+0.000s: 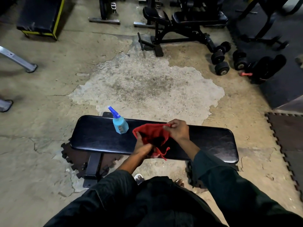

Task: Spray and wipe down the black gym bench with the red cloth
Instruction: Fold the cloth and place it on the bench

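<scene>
Right hand (177, 129) fingers pinching the top edge of the cloth (151, 134), just right of frame centre; left hand (141, 147) fingers curled onto its lower left edge, grasping it. Cloth held spread between both hands, above the middle of the bench (101, 136), a frayed corner dangling toward the near edge. Bottle (120, 124) standing upright on the bench's far edge, just left of the cloth, nozzle pointing to the upper left, untouched by either hand. Step in hand, by the look of it: opening or refolding the cloth before wiping; spray on the pad not discernible. Next move likely calls for freeing one hand to take the bottle, or bunching the cloth into a pad and pressing it down. Count: one cloth, one bottle, one bench underhand, two hands.
</scene>
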